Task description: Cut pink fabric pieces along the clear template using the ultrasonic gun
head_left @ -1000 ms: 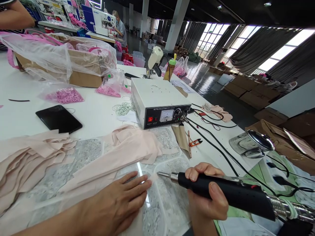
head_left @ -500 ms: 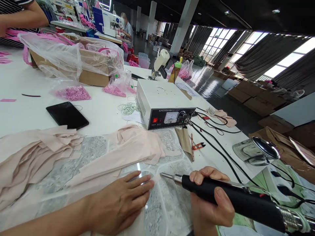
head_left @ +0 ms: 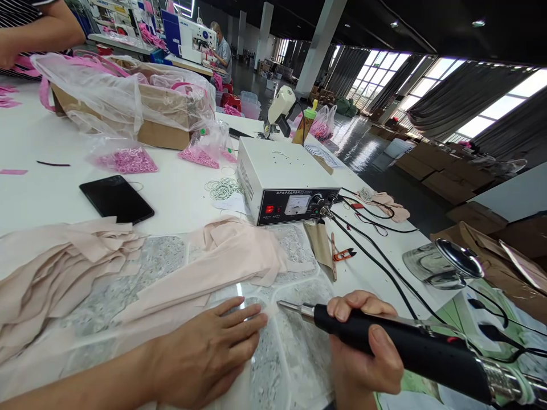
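My left hand (head_left: 209,350) lies flat, fingers stretched out, on pale pink fabric over a clear mat with a grey stone pattern (head_left: 294,336). In my right hand (head_left: 367,347) is a black handheld ultrasonic welder (head_left: 405,347), its fingers wrapped round the grip. The welder's thin metal tip points left and ends just right of my left fingertips; whether it touches the surface I cannot tell. Beyond my left hand lies a folded piece of pale pink fabric (head_left: 231,256). A layered stack of the same fabric (head_left: 55,273) is at the left.
Behind the fabric stands a white control box (head_left: 286,171) with a lit red switch and black cables (head_left: 376,256). A phone (head_left: 116,199), orange snips (head_left: 344,254), a lidded glass mug (head_left: 440,265) and bags of pink pieces (head_left: 126,159) lie around. A co-worker's arm (head_left: 47,37) is at far left.
My right hand and the welder have shifted very slightly left. My left hand and the fabric have stayed in place.
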Motion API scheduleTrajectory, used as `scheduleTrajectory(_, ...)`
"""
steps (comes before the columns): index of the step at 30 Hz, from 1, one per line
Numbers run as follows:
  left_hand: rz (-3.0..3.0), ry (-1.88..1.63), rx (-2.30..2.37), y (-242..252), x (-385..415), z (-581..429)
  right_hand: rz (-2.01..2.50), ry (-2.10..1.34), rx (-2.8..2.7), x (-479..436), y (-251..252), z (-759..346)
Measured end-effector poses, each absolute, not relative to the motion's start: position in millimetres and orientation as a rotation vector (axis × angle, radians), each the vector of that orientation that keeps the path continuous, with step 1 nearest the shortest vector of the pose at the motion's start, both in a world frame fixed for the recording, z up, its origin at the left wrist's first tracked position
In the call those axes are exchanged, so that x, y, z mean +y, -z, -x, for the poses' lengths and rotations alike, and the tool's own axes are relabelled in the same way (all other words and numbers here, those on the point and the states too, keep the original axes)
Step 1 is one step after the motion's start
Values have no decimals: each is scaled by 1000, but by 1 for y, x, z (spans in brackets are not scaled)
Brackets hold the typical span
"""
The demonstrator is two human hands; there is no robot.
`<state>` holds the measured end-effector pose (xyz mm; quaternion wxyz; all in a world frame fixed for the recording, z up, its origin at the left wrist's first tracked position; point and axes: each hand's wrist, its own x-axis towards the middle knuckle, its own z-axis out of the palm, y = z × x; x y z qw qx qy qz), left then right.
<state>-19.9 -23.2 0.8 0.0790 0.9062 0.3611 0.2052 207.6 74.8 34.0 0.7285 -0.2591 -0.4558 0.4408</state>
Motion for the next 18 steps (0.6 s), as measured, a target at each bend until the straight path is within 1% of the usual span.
scheduleTrajectory(3,-2726,-619,1074,-6,-22,19,581,-973,-1002,74,-35,-208)
scheduleTrajectory(10,-2804,-509,1099,-19,-20,18,553,-1028,-1051,68,-39,-208)
scheduleTrajectory(18,-2793,-553,1091,-18,-21,19,518,-1087,-1096,65,-36,-202)
